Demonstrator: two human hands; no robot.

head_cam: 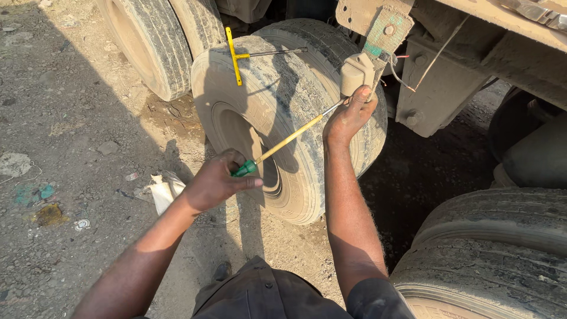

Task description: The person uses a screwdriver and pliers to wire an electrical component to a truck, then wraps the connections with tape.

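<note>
Screwdriver (283,143) gripped in left hand (215,183), tip at small lamp housing (356,74) on truck frame; right hand (349,115) clasps housing underneath. Housing still mounted, wires hanging. Yellow T-wrench (236,54) lies on tyre (277,112).

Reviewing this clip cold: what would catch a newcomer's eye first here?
First, the long screwdriver running diagonally across the middle: the left hand grips its green handle while the right hand steadies the tip at a small dusty box under the truck frame. Behind it stands a worn, dusty tyre, with a yellow T-handled tool lying on its tread.
</note>
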